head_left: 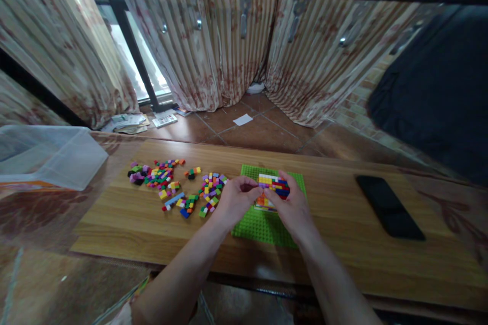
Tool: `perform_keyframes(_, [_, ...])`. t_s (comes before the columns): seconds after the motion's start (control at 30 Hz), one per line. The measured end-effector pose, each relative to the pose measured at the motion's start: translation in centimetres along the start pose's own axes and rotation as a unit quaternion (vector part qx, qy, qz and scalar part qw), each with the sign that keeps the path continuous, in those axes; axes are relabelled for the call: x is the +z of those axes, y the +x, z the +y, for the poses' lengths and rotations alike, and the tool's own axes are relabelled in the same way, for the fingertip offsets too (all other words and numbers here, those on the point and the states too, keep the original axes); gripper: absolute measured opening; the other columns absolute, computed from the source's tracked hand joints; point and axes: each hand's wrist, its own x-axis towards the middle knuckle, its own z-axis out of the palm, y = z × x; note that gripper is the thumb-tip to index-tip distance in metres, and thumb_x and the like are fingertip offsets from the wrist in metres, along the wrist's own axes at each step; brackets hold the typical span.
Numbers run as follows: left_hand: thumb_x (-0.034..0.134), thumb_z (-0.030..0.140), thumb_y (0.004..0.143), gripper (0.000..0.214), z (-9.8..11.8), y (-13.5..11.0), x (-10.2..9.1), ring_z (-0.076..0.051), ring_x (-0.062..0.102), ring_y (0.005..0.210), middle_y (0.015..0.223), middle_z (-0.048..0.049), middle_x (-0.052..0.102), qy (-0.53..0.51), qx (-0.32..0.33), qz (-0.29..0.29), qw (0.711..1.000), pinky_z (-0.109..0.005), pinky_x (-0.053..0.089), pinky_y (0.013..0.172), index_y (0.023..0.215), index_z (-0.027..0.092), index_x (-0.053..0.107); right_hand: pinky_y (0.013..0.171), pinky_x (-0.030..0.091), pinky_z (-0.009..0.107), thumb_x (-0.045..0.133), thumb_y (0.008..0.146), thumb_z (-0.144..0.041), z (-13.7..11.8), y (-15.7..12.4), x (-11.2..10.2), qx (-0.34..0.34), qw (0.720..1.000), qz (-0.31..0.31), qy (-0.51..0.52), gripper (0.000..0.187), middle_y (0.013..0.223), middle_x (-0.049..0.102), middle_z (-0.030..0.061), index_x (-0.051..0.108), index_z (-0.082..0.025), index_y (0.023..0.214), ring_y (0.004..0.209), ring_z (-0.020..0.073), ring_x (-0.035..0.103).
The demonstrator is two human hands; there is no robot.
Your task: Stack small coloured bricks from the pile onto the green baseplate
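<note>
A green baseplate (263, 226) lies on the wooden board, with a block of many-coloured toy bricks (273, 183) built up on its middle. My left hand (238, 198) comes in from the left, thumb and forefinger pinched together at the left side of the brick block; what sits in the pinch is too small to make out. My right hand (292, 203) is wrapped round the right side of the block, its thumb near my left fingertips. Loose bricks (211, 188) in many colours lie left of the baseplate.
A black phone (389, 207) lies on the wooden board (335, 264) at the right. At the far left stands a clear plastic bin (57, 157). More loose bricks (156, 175) are heaped towards the board's left end. Curtains (213, 56) hang beyond it.
</note>
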Motion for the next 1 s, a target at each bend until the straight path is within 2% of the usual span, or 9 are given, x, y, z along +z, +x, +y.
perform_keyframes(0.13, [0.074, 0.025, 0.064, 0.018, 0.0, -0.1, 0.0, -0.005, 0.041, 0.040, 0.048, 0.0065, 0.052, -0.039, -0.031, -0.007, 0.999, -0.019, 0.031, 0.042, 0.070, 0.015, 0.061, 0.098, 0.045, 0.049, 0.069, 0.068, -0.047, 0.1, 0.1, 0.1, 0.000, 1.000, 0.002, 0.007, 0.067, 0.122, 0.062, 0.0136, 0.055, -0.019, 0.127, 0.111, 0.0294, 0.060])
perform_keyframes(0.27, [0.076, 0.026, 0.062, 0.022, -0.2, 0.1, 0.0, -0.006, 0.043, 0.039, 0.049, 0.0062, 0.054, -0.057, -0.027, -0.016, 0.998, -0.020, 0.034, 0.042, 0.070, 0.015, 0.059, 0.099, 0.044, 0.051, 0.068, 0.069, -0.044, 0.1, 0.2, 0.0, -0.025, 1.000, 0.000, -0.003, 0.064, 0.122, 0.062, 0.0135, 0.056, -0.018, 0.126, 0.111, 0.0292, 0.060])
perform_keyframes(0.4, [0.074, 0.026, 0.064, 0.021, -0.4, 0.3, 0.0, -0.006, 0.044, 0.039, 0.049, 0.0064, 0.054, -0.052, -0.031, -0.022, 0.998, -0.021, 0.036, 0.043, 0.071, 0.016, 0.057, 0.099, 0.044, 0.052, 0.068, 0.070, -0.047, 0.4, 0.2, 0.0, -0.018, 1.000, -0.011, -0.014, 0.067, 0.123, 0.062, 0.0153, 0.055, -0.016, 0.128, 0.112, 0.0307, 0.059])
perform_keyframes(0.57, [0.068, 0.021, 0.068, 0.010, -1.2, 0.5, 0.2, -0.007, 0.045, 0.047, 0.054, 0.0049, 0.055, 0.008, 0.026, -0.005, 1.000, -0.021, 0.036, 0.049, 0.069, 0.016, 0.059, 0.098, 0.046, 0.052, 0.068, 0.072, -0.050, 1.0, 0.0, -0.1, -0.010, 1.000, -0.011, 0.006, 0.067, 0.126, 0.060, 0.0133, 0.054, -0.020, 0.130, 0.112, 0.0299, 0.059])
perform_keyframes(0.67, [0.064, 0.023, 0.072, 0.008, -1.1, 0.3, 0.0, -0.009, 0.046, 0.052, 0.058, 0.0031, 0.057, 0.059, 0.055, -0.007, 0.997, -0.022, 0.035, 0.052, 0.069, 0.016, 0.062, 0.096, 0.049, 0.049, 0.070, 0.071, -0.052, 1.1, -0.1, -0.4, 0.007, 0.999, -0.031, 0.027, 0.071, 0.125, 0.061, 0.0123, 0.052, -0.021, 0.132, 0.107, 0.0279, 0.063])
perform_keyframes(0.83, [0.057, 0.024, 0.076, 0.012, -0.1, -0.1, -1.5, -0.009, 0.044, 0.053, 0.058, 0.0034, 0.053, 0.100, 0.089, -0.026, 0.991, -0.022, 0.033, 0.051, 0.068, 0.016, 0.061, 0.090, 0.053, 0.049, 0.072, 0.070, -0.054, 0.8, -0.1, -0.7, 0.025, 0.998, -0.039, 0.034, 0.070, 0.116, 0.066, 0.0109, 0.055, -0.022, 0.129, 0.096, 0.0267, 0.068])
perform_keyframes(1.0, [0.056, 0.021, 0.075, 0.010, 0.2, 0.3, -3.7, -0.011, 0.049, 0.058, 0.060, 0.0023, 0.056, 0.159, 0.106, 0.023, 0.981, -0.022, 0.036, 0.055, 0.068, 0.016, 0.061, 0.089, 0.055, 0.047, 0.074, 0.067, -0.054, 0.5, 0.0, -0.7, 0.035, 0.998, -0.039, 0.037, 0.070, 0.113, 0.068, 0.0102, 0.057, -0.022, 0.128, 0.093, 0.0266, 0.069])
